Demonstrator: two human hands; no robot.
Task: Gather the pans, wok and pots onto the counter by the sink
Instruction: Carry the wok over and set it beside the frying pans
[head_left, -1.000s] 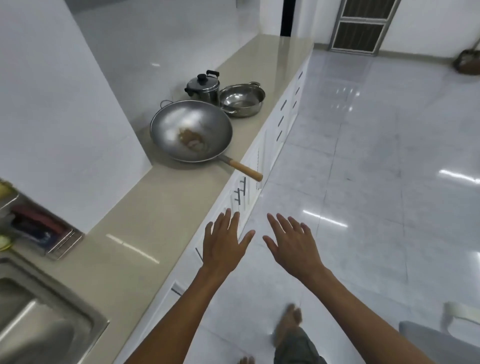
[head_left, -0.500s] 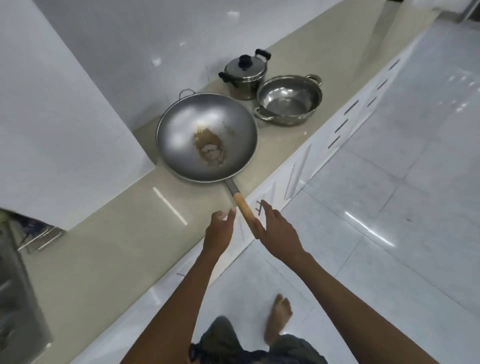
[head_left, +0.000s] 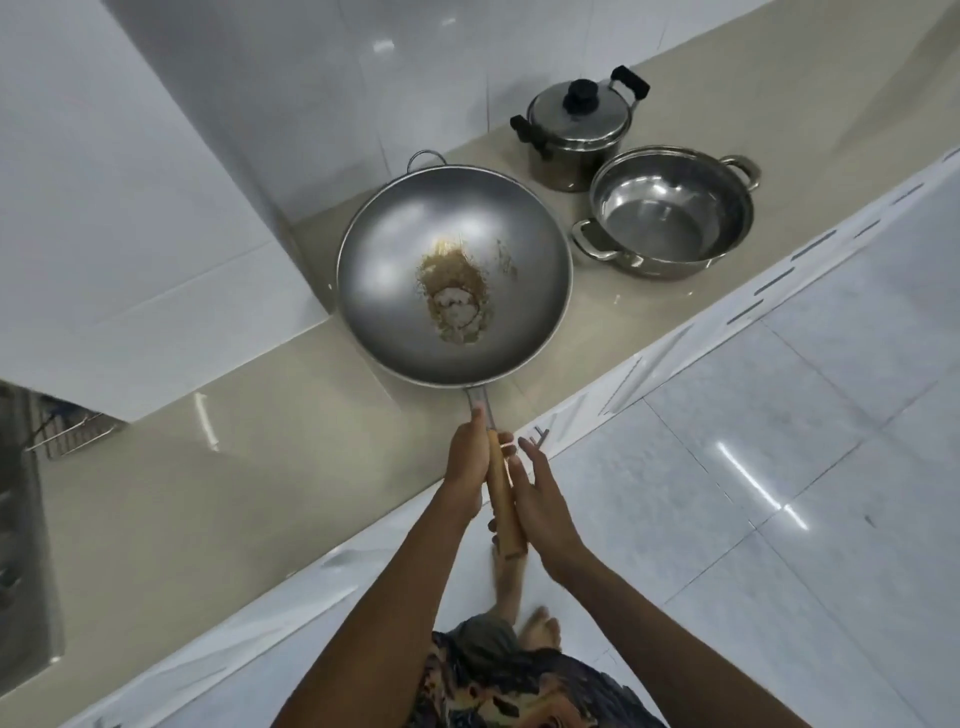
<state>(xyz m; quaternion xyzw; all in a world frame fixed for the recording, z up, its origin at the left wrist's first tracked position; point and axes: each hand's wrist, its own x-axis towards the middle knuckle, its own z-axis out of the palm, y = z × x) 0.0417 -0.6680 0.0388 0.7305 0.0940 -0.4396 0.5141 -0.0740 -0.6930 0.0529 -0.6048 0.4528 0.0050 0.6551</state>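
Two hands on the wok handle (head_left: 501, 493): my left hand (head_left: 467, 467) wraps it, my right hand (head_left: 540, 506) lies open alongside. The wok (head_left: 454, 275) sits just beyond my fingertips; next, close right, lift, carry sinkward.

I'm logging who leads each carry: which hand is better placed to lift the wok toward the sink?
Left. The left hand is already wrapped around the wooden handle of the wok; the right hand lies open against the handle's other side. The sink is also to the person's left.
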